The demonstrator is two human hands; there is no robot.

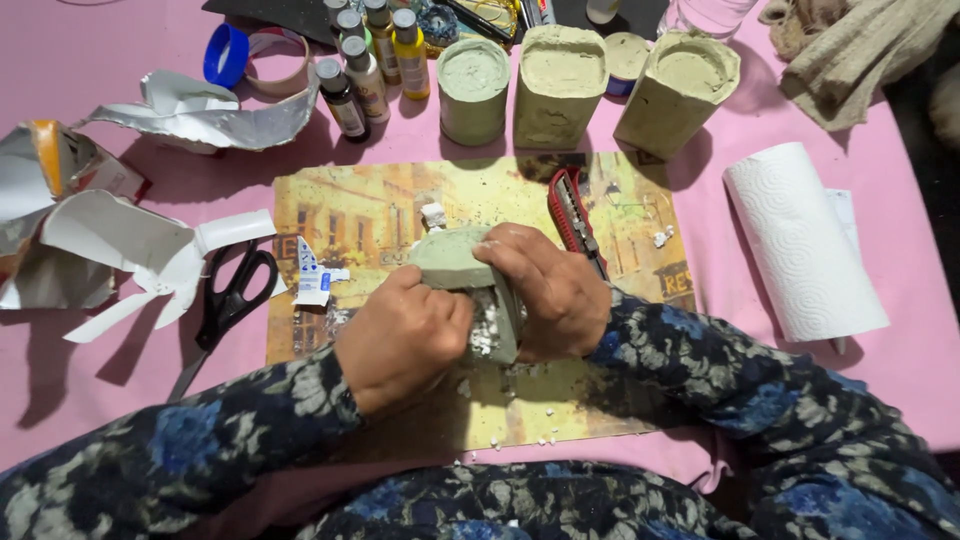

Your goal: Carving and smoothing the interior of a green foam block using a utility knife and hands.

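Left hand and right hand both grip a green plaster block over the printed placemat. Block's lower half is hidden by fingers; white crumbs show between. Red utility knife lies partly behind the right hand.

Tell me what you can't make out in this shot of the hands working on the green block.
- Head view: most of the green block is covered by the left hand and right hand, so its full shape is hidden.
- The red utility knife has its lower end behind the right hand.
- The clear container is cut off by the top edge.
- The paint bottles' labels are too small.
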